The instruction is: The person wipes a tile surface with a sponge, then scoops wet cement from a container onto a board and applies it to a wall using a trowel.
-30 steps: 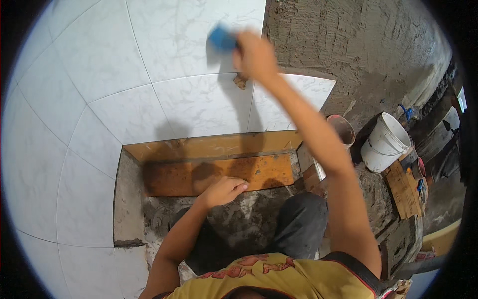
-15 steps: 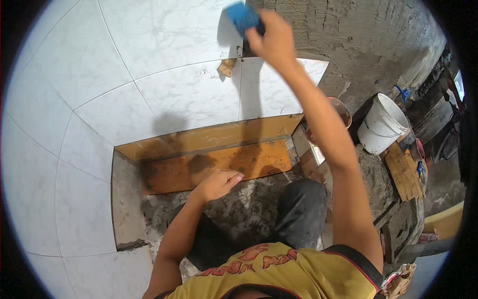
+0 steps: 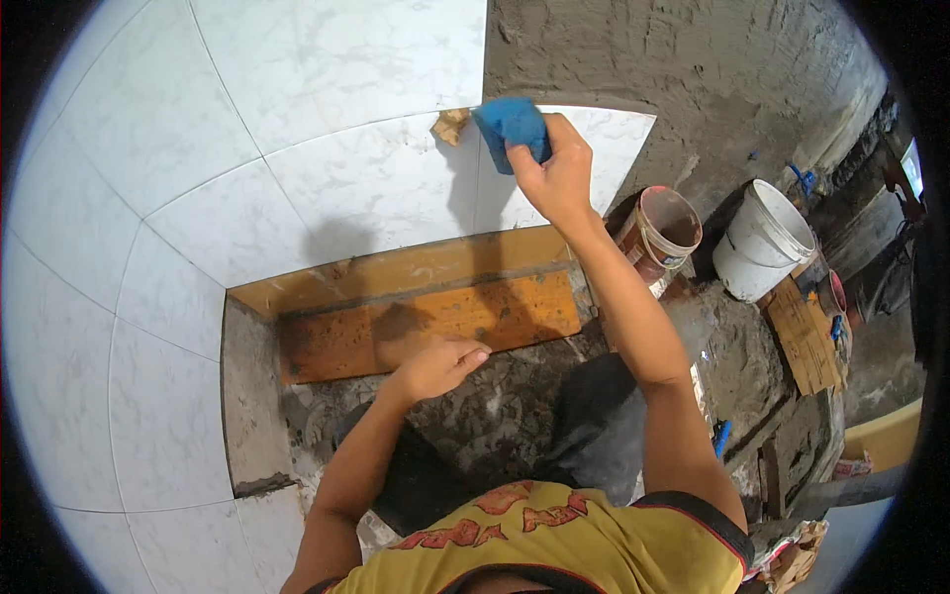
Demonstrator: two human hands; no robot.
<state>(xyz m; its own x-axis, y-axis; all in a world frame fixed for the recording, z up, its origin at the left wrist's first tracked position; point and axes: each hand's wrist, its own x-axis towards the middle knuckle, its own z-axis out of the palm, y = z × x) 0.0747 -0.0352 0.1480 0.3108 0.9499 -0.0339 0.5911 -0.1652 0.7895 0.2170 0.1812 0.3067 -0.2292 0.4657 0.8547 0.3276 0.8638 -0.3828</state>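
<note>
A blue sponge [image 3: 517,129] is pinched in my right hand [image 3: 560,176], fingers and thumb closed on it. The sponge lies against the white marbled wall tile [image 3: 569,163], just under the corner of the tile above. Beside it, a crumpled tan scrap [image 3: 450,126] sits at the joint between the tiles. My left hand [image 3: 438,368] hangs over my lap, near the front edge of an orange-brown plank-like tile [image 3: 475,315]. Its fingers are pressed together with nothing visible in them.
Bare rough mortar [image 3: 633,54] covers the wall at upper right. To the right stand a reddish-brown bucket [image 3: 641,238] and a white bucket [image 3: 747,252]. A wooden board [image 3: 800,337] leans beyond them, and a small blue object [image 3: 722,436] lies near my right elbow.
My right hand has come down with the sponge, from the upper tile's edge to the lower tile. The reddish-brown bucket shows more fully. My left hand has hardly moved.
</note>
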